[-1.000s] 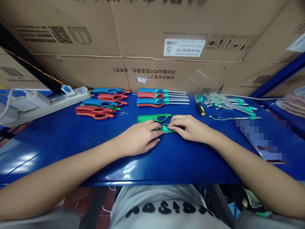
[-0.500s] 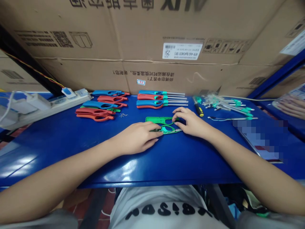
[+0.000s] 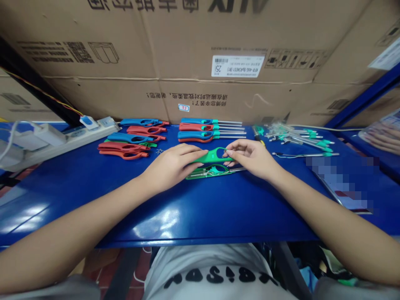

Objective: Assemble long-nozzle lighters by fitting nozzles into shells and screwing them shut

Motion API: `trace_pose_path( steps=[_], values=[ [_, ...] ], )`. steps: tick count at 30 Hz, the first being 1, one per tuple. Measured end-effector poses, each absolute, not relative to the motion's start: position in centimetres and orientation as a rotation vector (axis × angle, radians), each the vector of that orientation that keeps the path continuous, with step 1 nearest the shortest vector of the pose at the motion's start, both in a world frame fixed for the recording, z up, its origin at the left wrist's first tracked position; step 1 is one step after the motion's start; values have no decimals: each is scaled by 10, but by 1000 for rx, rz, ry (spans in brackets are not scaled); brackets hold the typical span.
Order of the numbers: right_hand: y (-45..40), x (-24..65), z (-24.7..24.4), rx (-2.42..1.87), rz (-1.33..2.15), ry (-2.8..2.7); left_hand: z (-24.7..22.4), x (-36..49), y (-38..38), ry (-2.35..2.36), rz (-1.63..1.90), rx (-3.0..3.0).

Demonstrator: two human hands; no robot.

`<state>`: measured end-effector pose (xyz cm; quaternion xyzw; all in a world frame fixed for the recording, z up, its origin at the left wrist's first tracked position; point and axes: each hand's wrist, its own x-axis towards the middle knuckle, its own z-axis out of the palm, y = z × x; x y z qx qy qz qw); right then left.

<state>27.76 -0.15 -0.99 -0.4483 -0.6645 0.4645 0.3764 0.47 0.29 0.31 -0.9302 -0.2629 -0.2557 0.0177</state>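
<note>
Between my two hands is a green lighter shell half [image 3: 211,156], its smooth outer face turned up. My left hand [image 3: 175,164] is closed on its left end, and my right hand [image 3: 250,156] pinches the right end near the trigger opening. Just below it on the table lies the other green lighter half [image 3: 200,173], open side up, with a metal tube, wires and a teal trigger piece laid inside. Part of that lower half is hidden by my left fingers.
Assembled lighters [image 3: 196,135] with metal tubes lie behind my hands. Red and blue shells [image 3: 125,148] are stacked to the left, beside a power strip [image 3: 62,141]. Tube assemblies [image 3: 293,135] and a screwdriver [image 3: 258,132] lie at right. A large carton [image 3: 187,50] stands behind.
The green shell half that lay behind the filled one has been picked up and turned outer face up, now in both hands. My left hand has left the filled half.
</note>
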Motion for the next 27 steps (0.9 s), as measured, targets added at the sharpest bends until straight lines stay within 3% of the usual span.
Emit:
trace_pose_path(
  steps=[3, 9, 16, 27],
  values=[
    [-4, 278, -9, -1134, 1078, -1846, 4, 4, 1, -817, -732, -2925],
    [-14, 274, -5, -1054, 532, -2321, 16, 2, -3, -945, -460, -3105],
    [-14, 271, -9, -1008, 490, -2454, 17, 1, -3, -962, -221, -3046],
    [-12, 274, -12, -1045, 482, -2519, 12, 2, -3, -926, -204, -3030]
  ],
)
